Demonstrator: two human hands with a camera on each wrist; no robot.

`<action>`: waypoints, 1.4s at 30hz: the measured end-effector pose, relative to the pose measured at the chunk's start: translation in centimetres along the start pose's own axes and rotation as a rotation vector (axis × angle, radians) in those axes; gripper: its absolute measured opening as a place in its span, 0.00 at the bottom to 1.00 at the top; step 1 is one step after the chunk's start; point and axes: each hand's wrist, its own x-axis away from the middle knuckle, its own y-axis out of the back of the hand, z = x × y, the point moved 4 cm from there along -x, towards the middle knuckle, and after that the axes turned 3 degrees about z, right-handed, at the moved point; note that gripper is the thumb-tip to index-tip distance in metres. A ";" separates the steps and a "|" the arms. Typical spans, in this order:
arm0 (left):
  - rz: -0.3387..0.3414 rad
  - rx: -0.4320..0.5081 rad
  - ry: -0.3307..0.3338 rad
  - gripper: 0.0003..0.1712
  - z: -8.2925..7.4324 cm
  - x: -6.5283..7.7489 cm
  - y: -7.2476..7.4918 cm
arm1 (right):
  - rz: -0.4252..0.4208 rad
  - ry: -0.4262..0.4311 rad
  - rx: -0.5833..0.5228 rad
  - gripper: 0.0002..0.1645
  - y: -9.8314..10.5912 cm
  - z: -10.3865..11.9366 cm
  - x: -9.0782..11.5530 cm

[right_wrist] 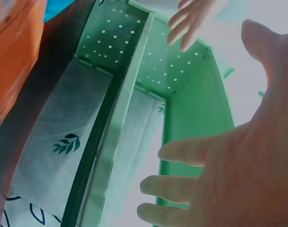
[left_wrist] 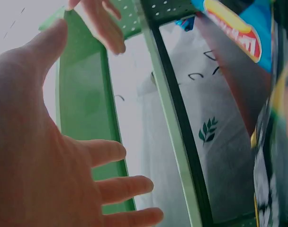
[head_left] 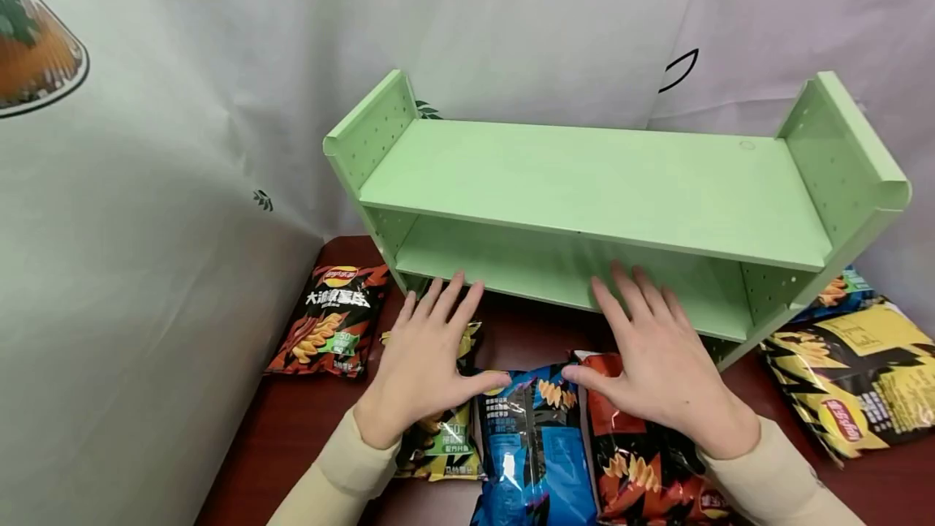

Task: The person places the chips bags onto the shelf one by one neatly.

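Observation:
A pale green two-tier shelf with perforated side panels stands on the dark red table, both tiers bare. In the head view my left hand hovers above a yellow chip bag, fingers spread toward the shelf. My right hand is spread likewise over a red chip bag. Between them lies a blue chip bag, back side up. Both wrist views show straight fingers in front of the green shelf, holding nothing. Parts of the yellow and red bags are hidden under my hands.
A red and black chip bag lies left of the shelf. To its right are a yellow chip bag and a partly hidden blue bag. White patterned cloth encloses the table at the left and back.

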 end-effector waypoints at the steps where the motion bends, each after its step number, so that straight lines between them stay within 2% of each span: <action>1: -0.012 0.023 -0.001 0.62 0.3 0.0 0.2 | -0.014 -0.001 -0.008 0.62 0.1 -0.1 0.0; 6: -0.083 0.141 -0.005 0.53 2.3 0.0 1.1 | -0.100 -0.023 -0.057 0.50 0.8 -0.5 0.1; 14: -0.233 0.290 0.043 0.42 5.8 -0.2 2.1 | -0.291 -0.017 -0.114 0.36 2.1 -1.9 1.6; 20: -0.369 0.469 0.115 0.32 8.7 -0.6 1.7 | -0.422 -0.023 -0.140 0.29 3.0 -3.2 3.1; 22: -0.416 0.524 0.154 0.29 9.7 -0.8 1.6 | -0.498 -0.007 -0.157 0.25 3.3 -3.6 3.6; 25: -0.458 0.556 0.223 0.28 11.1 -1.0 1.4 | -0.633 0.017 -0.186 0.21 3.9 -4.3 4.3; 28: -0.466 0.547 0.305 0.29 12.4 -1.3 1.3 | -0.713 0.004 -0.182 0.18 4.4 -5.3 4.9; 32: -0.475 0.555 0.401 0.27 13.8 -1.7 0.8 | -0.714 -0.074 -0.142 0.15 4.7 -6.8 5.8; 34: -0.469 0.579 0.424 0.29 14.3 -1.8 0.4 | -0.702 -0.118 -0.120 0.15 4.6 -7.6 6.1; 37: -0.444 0.637 0.414 0.32 15.0 -2.3 -0.4 | -0.739 -0.172 -0.127 0.16 4.3 -8.6 6.6; 42: -0.347 0.779 0.350 0.32 15.7 -3.4 -1.7 | -0.843 -0.263 -0.213 0.18 3.7 -9.9 7.4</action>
